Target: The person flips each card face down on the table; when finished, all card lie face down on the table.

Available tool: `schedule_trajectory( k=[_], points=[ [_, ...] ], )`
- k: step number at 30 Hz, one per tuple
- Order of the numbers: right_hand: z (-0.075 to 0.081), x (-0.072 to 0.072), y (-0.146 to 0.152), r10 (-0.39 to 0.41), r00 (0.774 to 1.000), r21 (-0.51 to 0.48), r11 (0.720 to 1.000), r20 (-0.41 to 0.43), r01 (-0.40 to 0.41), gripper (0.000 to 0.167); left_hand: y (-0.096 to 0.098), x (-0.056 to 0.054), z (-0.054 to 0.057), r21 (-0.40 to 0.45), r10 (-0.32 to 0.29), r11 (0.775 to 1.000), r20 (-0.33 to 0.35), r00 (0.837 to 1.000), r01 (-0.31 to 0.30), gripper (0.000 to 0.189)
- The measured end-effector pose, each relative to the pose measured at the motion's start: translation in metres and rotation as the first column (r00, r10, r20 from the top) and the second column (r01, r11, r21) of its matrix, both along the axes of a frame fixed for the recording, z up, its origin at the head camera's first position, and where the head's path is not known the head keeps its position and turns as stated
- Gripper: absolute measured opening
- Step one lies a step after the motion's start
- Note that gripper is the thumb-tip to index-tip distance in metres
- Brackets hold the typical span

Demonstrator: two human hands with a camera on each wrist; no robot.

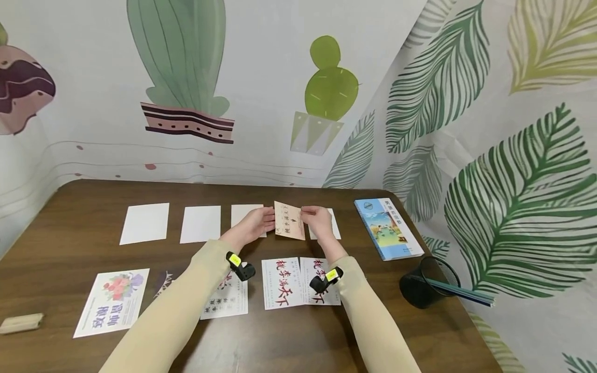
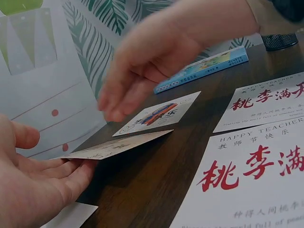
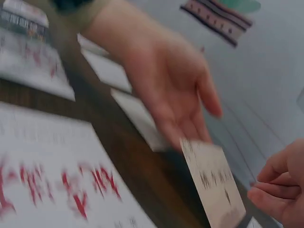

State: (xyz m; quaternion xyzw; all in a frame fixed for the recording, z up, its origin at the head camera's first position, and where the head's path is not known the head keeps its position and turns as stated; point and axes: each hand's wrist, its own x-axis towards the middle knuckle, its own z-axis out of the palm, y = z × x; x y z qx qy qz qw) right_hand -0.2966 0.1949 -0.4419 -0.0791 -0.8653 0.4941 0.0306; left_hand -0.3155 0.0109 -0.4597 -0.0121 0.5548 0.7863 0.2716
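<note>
A tan card (image 1: 289,220) with dark vertical writing is raised at a tilt over the far half of the table, between the two hands. My left hand (image 1: 255,225) supports its left edge on straight fingers; in the left wrist view the thumb (image 2: 24,135) stands up, apart from the card. At the card's right edge is my right hand (image 1: 322,223), its fingers loosely bent with nothing between them in the right wrist view. Beneath the right hand lies a white card (image 2: 156,114) with a red and blue drawing, partly hidden in the head view.
White cards (image 1: 200,224) lie in a far row. Nearer are printed sheets, including a flower one (image 1: 112,303) and two with red writing (image 1: 282,282). At right are a blue book (image 1: 389,229) and a tipped black mesh pen holder (image 1: 415,287); a beige block (image 1: 21,324) lies left.
</note>
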Motion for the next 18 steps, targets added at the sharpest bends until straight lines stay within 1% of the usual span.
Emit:
schedule_trajectory(
  k=[4,7,10,13,15,18],
  points=[
    [0.009,0.003,-0.014,0.105,0.994,-0.010,0.994,0.029,-0.105,0.027,0.000,0.000,0.000,0.010,0.000,1.000,0.018,1.000,0.000,0.053],
    [0.008,0.002,-0.023,0.147,0.988,0.018,0.989,0.044,-0.148,0.027,-0.001,0.002,-0.002,0.011,0.000,1.000,0.023,1.000,-0.001,0.053],
    [0.007,0.002,-0.027,0.144,0.988,0.056,0.988,0.054,-0.147,0.028,-0.001,0.003,-0.003,0.021,0.006,1.000,0.025,1.000,-0.007,0.053],
    [0.007,0.001,-0.028,0.138,0.989,0.081,0.986,0.057,-0.143,0.030,-0.001,0.004,-0.002,0.056,0.011,0.998,0.025,1.000,-0.012,0.054],
    [0.008,0.001,-0.027,0.131,0.991,0.096,0.986,0.033,-0.134,0.031,-0.001,0.004,-0.001,0.094,0.003,0.996,0.007,1.000,-0.003,0.055],
    [0.014,0.001,-0.026,0.117,0.993,0.125,0.986,-0.029,-0.113,0.034,-0.001,0.006,0.004,0.151,-0.025,0.988,-0.043,0.999,0.031,0.055]
  ],
)
